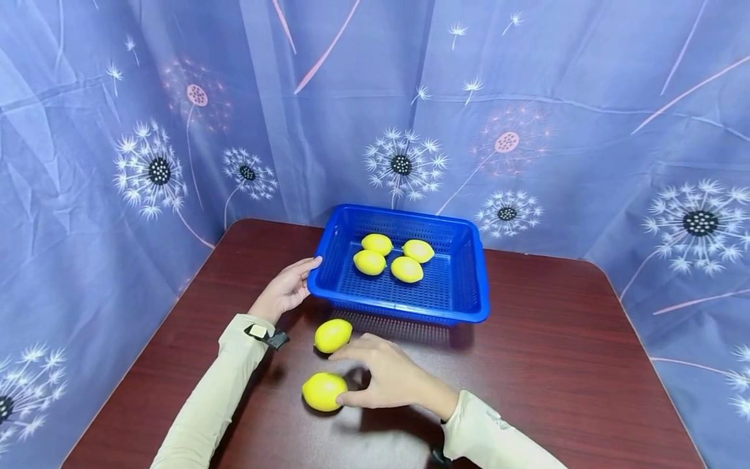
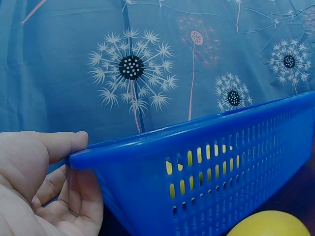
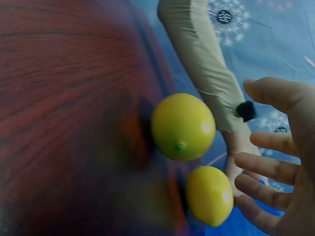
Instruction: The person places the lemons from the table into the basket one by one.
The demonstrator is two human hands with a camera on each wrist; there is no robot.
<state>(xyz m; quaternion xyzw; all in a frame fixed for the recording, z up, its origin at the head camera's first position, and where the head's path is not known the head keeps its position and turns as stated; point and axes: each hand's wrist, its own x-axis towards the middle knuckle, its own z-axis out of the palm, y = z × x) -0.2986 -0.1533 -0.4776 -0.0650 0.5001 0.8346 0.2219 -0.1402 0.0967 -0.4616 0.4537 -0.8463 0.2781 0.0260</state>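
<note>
In the head view my left hand (image 1: 287,290) holds the left end of a blue plastic basket (image 1: 398,309). The left wrist view shows the thumb over the basket's rim (image 2: 142,146) and the fingers curled beneath it. Several yellow lemons (image 1: 407,270) lie inside. Two more lie on the table: a far lemon (image 1: 333,335) just in front of the basket and a near lemon (image 1: 323,392). Over to their right is my right hand (image 1: 387,374), thumb and fingers spread apart. The right wrist view shows this hand (image 3: 275,167) with nothing in its grasp, beside both lemons.
The dark reddish wooden table (image 1: 545,365) carries the basket near its back edge. A blue curtain (image 1: 328,117) printed with dandelions hangs behind the table and along both sides.
</note>
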